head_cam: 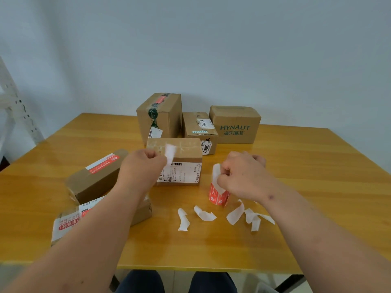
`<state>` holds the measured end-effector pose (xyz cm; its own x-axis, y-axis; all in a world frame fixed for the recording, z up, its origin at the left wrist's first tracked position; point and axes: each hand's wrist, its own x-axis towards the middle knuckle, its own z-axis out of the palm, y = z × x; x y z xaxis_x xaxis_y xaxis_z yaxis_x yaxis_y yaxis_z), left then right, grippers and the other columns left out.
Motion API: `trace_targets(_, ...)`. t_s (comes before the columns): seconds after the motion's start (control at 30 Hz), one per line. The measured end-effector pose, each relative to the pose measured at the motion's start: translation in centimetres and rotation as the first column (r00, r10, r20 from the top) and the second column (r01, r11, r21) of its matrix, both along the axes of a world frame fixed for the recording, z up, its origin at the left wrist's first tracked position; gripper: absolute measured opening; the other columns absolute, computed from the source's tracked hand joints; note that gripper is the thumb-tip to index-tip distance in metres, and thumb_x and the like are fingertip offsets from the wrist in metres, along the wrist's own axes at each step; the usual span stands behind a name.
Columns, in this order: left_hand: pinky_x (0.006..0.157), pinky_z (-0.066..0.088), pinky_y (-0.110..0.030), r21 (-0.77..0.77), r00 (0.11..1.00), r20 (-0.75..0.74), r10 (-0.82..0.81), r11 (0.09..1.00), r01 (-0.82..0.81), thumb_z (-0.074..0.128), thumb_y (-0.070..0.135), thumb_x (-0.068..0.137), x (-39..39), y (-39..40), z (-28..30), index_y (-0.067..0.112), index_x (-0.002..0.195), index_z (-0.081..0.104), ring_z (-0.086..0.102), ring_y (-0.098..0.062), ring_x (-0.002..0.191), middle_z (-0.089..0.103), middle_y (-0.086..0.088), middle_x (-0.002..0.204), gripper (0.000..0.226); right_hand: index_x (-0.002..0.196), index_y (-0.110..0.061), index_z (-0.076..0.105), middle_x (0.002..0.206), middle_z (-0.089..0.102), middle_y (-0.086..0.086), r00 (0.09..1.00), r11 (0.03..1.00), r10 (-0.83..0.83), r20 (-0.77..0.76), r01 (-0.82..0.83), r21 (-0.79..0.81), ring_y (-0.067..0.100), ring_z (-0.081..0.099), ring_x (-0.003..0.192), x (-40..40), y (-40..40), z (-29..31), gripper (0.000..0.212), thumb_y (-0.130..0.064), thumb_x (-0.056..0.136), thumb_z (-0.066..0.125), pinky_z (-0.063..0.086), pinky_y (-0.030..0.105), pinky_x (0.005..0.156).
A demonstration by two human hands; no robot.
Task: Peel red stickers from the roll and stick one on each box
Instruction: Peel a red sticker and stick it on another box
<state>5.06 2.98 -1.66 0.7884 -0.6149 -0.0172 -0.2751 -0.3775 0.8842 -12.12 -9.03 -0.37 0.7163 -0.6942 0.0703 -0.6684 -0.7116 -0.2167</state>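
My left hand (142, 166) pinches a pale, blurred strip (170, 154) above the middle box (186, 151), whose brown top shows no red sticker. My right hand (239, 174) grips the red sticker roll (218, 196), which stands upright on the table, with white backing paper (216, 173) curling at its top. Red stickers show on the left box (96, 176), on the near-left box (69, 224) under my left forearm, and on the tall box (159, 115) at the back. The small labelled box (200, 129) and the HYNAUT box (234, 124) show no red sticker.
Several torn white backing strips (234, 214) lie on the yellow wooden table (306, 187) near the roll. A white perforated metal rack (14, 102) stands at the far left. The table's front edge (190, 268) is close to my knees.
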Motion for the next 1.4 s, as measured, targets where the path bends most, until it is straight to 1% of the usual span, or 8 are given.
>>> trace_targets(0.43, 0.052, 0.043, -0.02, 0.068, 0.887, 0.436, -0.152, 0.988, 0.136, 0.056, 0.02, 0.091, -0.3, 0.0, 0.5, 0.027, 0.078, 0.068, 0.057, -0.008, 0.064, 0.063, 0.009, 0.075, 0.019, 0.073, -0.029, 0.059, 0.089, 0.046, -0.011, 0.994, 0.993, 0.047, -0.101, -0.058, -0.103, 0.013, 0.05, 0.092, 2.5, 0.5, 0.3, 0.021, -0.046, 0.086, 0.059, 0.03, 0.041, 0.096)
trace_targets(0.57, 0.065, 0.055, -0.03, 0.103, 0.796, 0.57, -0.204, 0.979, 0.177, 0.056, 0.024, 0.093, -0.2, -0.2, 0.6, 0.026, 0.091, 0.072, 0.057, -0.009, 0.073, 0.061, 0.01, 0.086, 0.017, 0.119, -0.029, 0.056, 0.099, 0.057, -0.01, 0.944, 0.953, -0.125, 0.304, 0.029, 0.302, 0.013, 0.058, 0.092, 3.1, 0.2, 1.2, 0.027, -0.039, 0.095, 0.05, 0.046, 0.032, 0.082)
trace_targets(0.7, 0.074, 0.051, -0.03, 0.188, 0.584, 0.763, -0.277, 0.96, 0.209, 0.051, 0.029, 0.095, -0.2, -0.3, 0.6, 0.026, 0.1, 0.072, 0.054, -0.011, 0.086, 0.06, 0.009, 0.097, 0.022, 0.109, -0.024, 0.059, 0.075, 0.069, 0.004, 0.81, 0.654, -0.388, 0.439, -0.094, 0.751, 0.016, 0.059, 0.061, 4.1, 0.0, 2.6, 0.04, -0.058, 0.092, 0.044, 0.045, 0.032, 0.065)
trace_targets(0.93, 0.082, 0.046, -0.028, 0.314, 0.414, 0.835, -0.362, 0.932, 0.181, 0.046, 0.032, 0.096, 0.6, -0.5, 0.4, 0.03, 0.107, 0.07, 0.053, -0.012, 0.096, 0.061, 0.01, 0.103, 0.026, 0.087, -0.007, 0.068, 0.073, 0.073, 0.005, 0.825, 0.701, -0.344, 0.449, -0.092, 0.707, 0.014, 0.064, 0.06, 5.6, -0.6, 2.6, 0.006, -0.008, 0.081, 0.066, 0.046, 0.027, 0.059)
trace_targets(1.03, 0.074, 0.05, -0.024, 0.169, 0.671, 0.689, -0.275, 0.961, 0.22, 0.051, 0.032, 0.095, 1.3, -0.3, 0.2, 0.034, 0.117, 0.065, 0.054, -0.005, 0.09, 0.061, 0.013, 0.105, 0.027, 0.088, -0.013, 0.069, 0.081, 0.072, 0.004, 0.815, 0.748, -0.314, 0.487, -0.103, 0.655, 0.013, 0.067, 0.069, 5.6, -0.8, 2.6, 0.013, -0.002, 0.08, 0.065, 0.047, 0.024, 0.062)
trace_targets(1.1, 0.064, 0.05, -0.022, -0.048, 0.949, 0.249, -0.192, 0.976, 0.21, 0.051, 0.03, 0.096, 1.5, -0.2, 0.5, 0.035, 0.122, 0.061, 0.058, -0.006, 0.083, 0.064, 0.01, 0.102, 0.028, 0.091, -0.017, 0.067, 0.088, 0.071, 0.001, 0.818, 0.785, -0.27, 0.509, -0.12, 0.608, 0.012, 0.069, 0.074, 5.6, -0.9, 2.6, 0.015, -0.005, 0.083, 0.066, 0.045, 0.021, 0.063)
trace_targets(1.2, 0.081, 0.053, -0.033, -0.171, 0.951, -0.261, -0.167, 0.977, 0.124, 0.052, 0.039, 0.096, 2.4, -0.4, 0.8, 0.025, 0.113, 0.064, 0.063, -0.013, 0.09, 0.069, 0.002, 0.096, 0.025, 0.096, -0.018, 0.065, 0.086, 0.071, -0.001, 0.834, 0.807, -0.181, 0.521, -0.177, 0.564, 0.008, 0.07, 0.073, 5.9, -0.8, 2.6, 0.015, -0.008, 0.085, 0.067, 0.046, 0.018, 0.064)
trace_targets(1.4, 0.077, 0.055, -0.033, -0.184, 0.926, -0.315, -0.207, 0.971, 0.154, 0.069, 0.007, 0.086, 4.0, -0.9, 0.6, 0.012, 0.085, 0.073, 0.064, -0.017, 0.074, 0.071, -0.009, 0.083, 0.006, 0.095, -0.018, 0.066, 0.083, 0.072, -0.001, 0.844, 0.82, -0.124, 0.521, -0.208, 0.533, 0.009, 0.071, 0.075, 7.2, -0.8, 2.2, 0.014, -0.009, 0.084, 0.069, 0.053, 0.024, 0.073)
